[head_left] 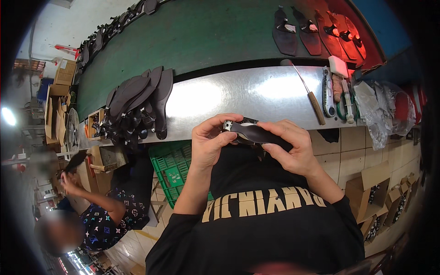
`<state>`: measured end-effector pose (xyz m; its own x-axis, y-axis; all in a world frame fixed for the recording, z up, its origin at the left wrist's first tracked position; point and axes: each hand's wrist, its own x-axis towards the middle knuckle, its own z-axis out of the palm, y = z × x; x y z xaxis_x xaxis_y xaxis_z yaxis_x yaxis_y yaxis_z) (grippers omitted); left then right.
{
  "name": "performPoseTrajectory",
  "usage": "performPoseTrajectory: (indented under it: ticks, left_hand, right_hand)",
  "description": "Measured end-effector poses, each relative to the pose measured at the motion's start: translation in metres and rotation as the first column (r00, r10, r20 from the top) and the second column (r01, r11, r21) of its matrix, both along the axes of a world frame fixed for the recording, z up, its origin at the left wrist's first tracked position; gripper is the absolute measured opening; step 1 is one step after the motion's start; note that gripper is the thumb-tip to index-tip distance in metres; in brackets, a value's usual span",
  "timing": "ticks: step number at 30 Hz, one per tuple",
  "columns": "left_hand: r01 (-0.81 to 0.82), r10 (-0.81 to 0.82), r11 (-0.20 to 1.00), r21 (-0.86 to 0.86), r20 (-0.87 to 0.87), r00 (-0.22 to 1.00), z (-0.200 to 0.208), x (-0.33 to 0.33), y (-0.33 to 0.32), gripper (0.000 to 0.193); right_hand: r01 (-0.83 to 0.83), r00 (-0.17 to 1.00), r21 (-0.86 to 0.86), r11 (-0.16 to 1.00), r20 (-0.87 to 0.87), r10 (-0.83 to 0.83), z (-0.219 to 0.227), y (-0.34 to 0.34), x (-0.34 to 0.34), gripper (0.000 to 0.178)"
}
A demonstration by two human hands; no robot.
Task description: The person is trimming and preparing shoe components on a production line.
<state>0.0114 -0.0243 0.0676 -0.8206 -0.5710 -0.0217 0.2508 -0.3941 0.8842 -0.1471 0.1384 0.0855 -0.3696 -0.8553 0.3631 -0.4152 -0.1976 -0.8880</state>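
Note:
Above my lap, just off the near edge of the steel worktop (220, 103), both my hands hold one dark sandal insole (261, 134) with a thin dark strap piece. My left hand (206, 143) pinches its narrow end between thumb and fingers, where a small pale, shiny patch shows. The broad end lies in my right hand (295, 149), thumb underneath and fingers over the top. The insole's far side is partly hidden by my fingers. To the left, a pile of similar dark insoles (137, 91) with straps lies heaped on the worktop.
A wooden-handled tool (315, 107), a utility knife (327, 94), a white block (338, 66) and plastic bags (376, 110) sit right. Sandal pieces (285, 32) lie on the green belt (206, 36). A green crate (170, 169) stands below; a co-worker (110, 206) sits left.

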Motion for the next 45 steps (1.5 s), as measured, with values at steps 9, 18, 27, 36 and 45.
performPoseTrajectory:
  ticks: [9, 18, 27, 36, 45]
  left_hand:
    - [0.034, -0.033, 0.979, -0.200, 0.007, 0.999, -0.007, 0.001, 0.000, 0.034]
    - [0.175, -0.200, 0.905, -0.387, -0.025, 0.979, -0.010, 0.005, -0.008, 0.045]
    - [0.136, -0.073, 0.904, -0.405, 0.169, 0.983, -0.006, -0.003, 0.017, 0.041]
    - [0.142, -0.092, 0.974, -0.176, 0.266, 0.960, -0.010, 0.000, 0.023, 0.040]
    - [0.087, -0.061, 0.992, -0.095, 0.246, 0.967, -0.014, -0.001, 0.021, 0.041]
  right_hand:
    - [-0.004, 0.980, -0.013, 1.000, -0.198, 0.001, 0.008, -0.002, -0.004, 0.044]
    - [-0.028, 0.944, 0.027, 0.999, -0.327, 0.035, 0.010, 0.002, -0.003, 0.048]
    - [0.026, 0.967, 0.116, 0.993, -0.255, 0.005, -0.001, 0.000, -0.002, 0.044]
    - [0.016, 0.975, 0.162, 0.987, -0.221, 0.021, -0.014, 0.000, 0.000, 0.011]
    - [-0.088, 0.945, 0.114, 0.990, -0.304, 0.119, -0.020, -0.001, -0.008, 0.017]
